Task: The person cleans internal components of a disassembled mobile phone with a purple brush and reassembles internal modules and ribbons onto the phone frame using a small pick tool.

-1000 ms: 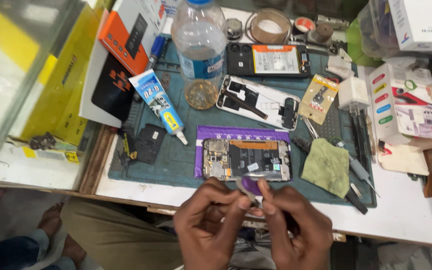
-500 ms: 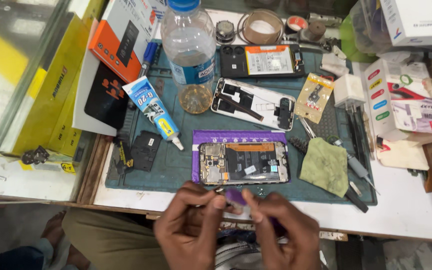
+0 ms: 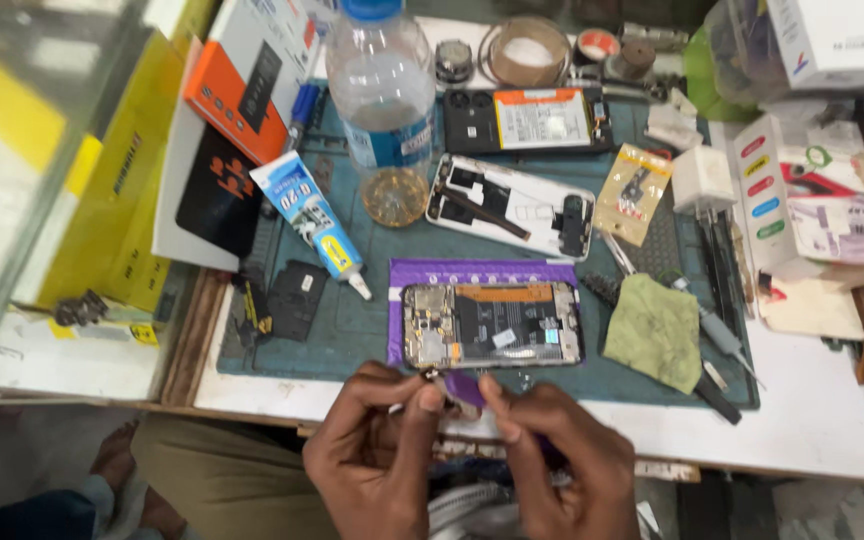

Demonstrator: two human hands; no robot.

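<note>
Pinched between the fingertips (image 3: pixel 430 398) of both hands, the small purple piece (image 3: pixel 465 388) looks like smooth, slightly glossy plastic. Just beyond the fingers, the opened phone (image 3: pixel 492 325) shows bare metal shields and matt black parts on a purple sheet (image 3: pixel 482 272) with a plastic sheen. Right of them lies a rough green cloth (image 3: pixel 658 331); farther off, a clear glossy plastic bottle (image 3: pixel 382 90).

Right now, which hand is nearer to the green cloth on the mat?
Right. The right hand sits below and just left of the green cloth, while the left hand is farther left, beyond the small purple piece that both hands pinch.
</note>
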